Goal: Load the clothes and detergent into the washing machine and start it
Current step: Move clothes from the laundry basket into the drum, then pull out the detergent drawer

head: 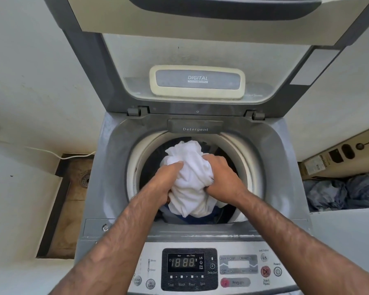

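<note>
Nearest my view is the control panel [190,270], brushed grey, display lit "18:88", start button [265,271] round and red. Beyond it, my left hand [165,180] and right hand [223,177] are both closed tight on a bunched white garment [190,173], soft and creased, held at the drum mouth [136,167] above dark clothes already inside. I judge the loading step is in hand; next I must release the bundle down into the drum. The detergent drawer [195,126], dark plastic, sits closed at the back rim; the lid [197,81] stands raised. More crumpled blue clothes [339,192] lie well right.
</note>
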